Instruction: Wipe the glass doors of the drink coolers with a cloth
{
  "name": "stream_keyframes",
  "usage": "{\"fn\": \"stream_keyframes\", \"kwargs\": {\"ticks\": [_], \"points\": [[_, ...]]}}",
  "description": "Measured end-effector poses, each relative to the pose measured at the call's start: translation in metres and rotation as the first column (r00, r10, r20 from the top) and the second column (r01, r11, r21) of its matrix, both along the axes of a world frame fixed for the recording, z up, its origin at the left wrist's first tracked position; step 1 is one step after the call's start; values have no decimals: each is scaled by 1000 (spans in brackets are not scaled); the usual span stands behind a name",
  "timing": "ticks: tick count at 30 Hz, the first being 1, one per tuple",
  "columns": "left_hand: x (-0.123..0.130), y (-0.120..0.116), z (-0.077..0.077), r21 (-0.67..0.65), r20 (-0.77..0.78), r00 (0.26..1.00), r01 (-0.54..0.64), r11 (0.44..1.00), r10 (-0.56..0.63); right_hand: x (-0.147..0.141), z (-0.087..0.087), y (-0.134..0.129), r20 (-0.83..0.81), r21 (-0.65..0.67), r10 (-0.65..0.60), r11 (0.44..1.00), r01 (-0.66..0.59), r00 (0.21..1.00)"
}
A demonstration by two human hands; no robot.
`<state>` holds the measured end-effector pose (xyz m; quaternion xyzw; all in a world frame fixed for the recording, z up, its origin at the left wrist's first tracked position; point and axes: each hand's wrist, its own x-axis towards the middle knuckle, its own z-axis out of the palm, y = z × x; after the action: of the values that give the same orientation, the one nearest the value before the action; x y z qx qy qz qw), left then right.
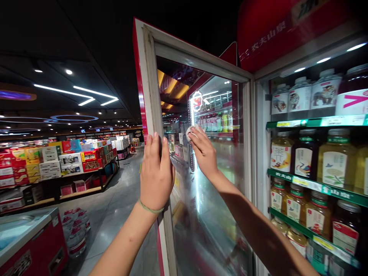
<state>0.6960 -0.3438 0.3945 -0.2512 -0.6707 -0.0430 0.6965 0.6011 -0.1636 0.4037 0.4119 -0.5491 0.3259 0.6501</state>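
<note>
A red-and-white refrigerator door (153,92) stands open in front of me. My left hand (156,174) lies against the edge of its frame, fingers stretched out and holding nothing. With my right hand (205,155) I press a wadded white cloth (191,131) to the inner side of the glass pane (215,214). Fingers cover most of the cloth, so whether it is fabric or paper is hard to make out. The glass looks hazy in its lower part and reflects lit shelves of bottles.
To the right, the refrigerator's green-edged shelves (310,184) hold several rows of bottles (333,159). A red chest freezer (43,241) and bundled water bottles (77,234) stand at lower left. Behind them is a display of boxed goods (71,163). Grey floor (120,195) runs between.
</note>
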Motion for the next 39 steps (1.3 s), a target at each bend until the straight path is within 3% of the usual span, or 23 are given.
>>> {"fn": "stream_keyframes", "kwargs": {"ticks": [4, 9, 12, 14, 18, 23, 27, 32, 34, 37, 39], "points": [[1, 7, -7, -154, -50, 983, -182, 971, 177, -7, -9, 9, -15, 168, 2, 986, 1, 1000], [9, 15, -10, -211, 13, 952, -297, 931, 307, -25, -20, 32, 36, -115, 0, 993, 4, 999], [15, 29, -9, -181, 101, 930, -331, 926, 353, -32, -25, 43, 40, 9, -7, 1000, 6, 999], [15, 42, -9, -197, 153, 921, -327, 924, 359, -36, -27, 52, 44, 58, -19, 998, 17, 999], [-1, 66, -16, -219, 181, 913, -326, 920, 366, -46, -26, 70, 105, -173, -29, 984, 47, 994], [-23, 72, -29, -153, 164, 933, -296, 943, 320, -57, -28, 88, 69, -33, -3, 999, 5, 998], [-27, 72, -32, -161, 172, 943, -259, 953, 285, -60, -28, 95, 180, -241, -5, 969, 49, 984], [-30, 73, -31, -178, 176, 942, -254, 950, 285, -67, -27, 97, 61, -5, -1, 1000, 2, 998], [-33, 72, -32, -181, 181, 940, -257, 949, 289, -75, -27, 107, 95, -133, 3, 991, 10, 995], [-34, 71, -32, -179, 181, 942, -251, 951, 283, -85, -30, 119, 199, -380, 4, 922, 74, 980], [-34, 73, -32, -161, 178, 944, -249, 955, 277, -89, -33, 119, 178, -335, -15, 939, 75, 984]]}}
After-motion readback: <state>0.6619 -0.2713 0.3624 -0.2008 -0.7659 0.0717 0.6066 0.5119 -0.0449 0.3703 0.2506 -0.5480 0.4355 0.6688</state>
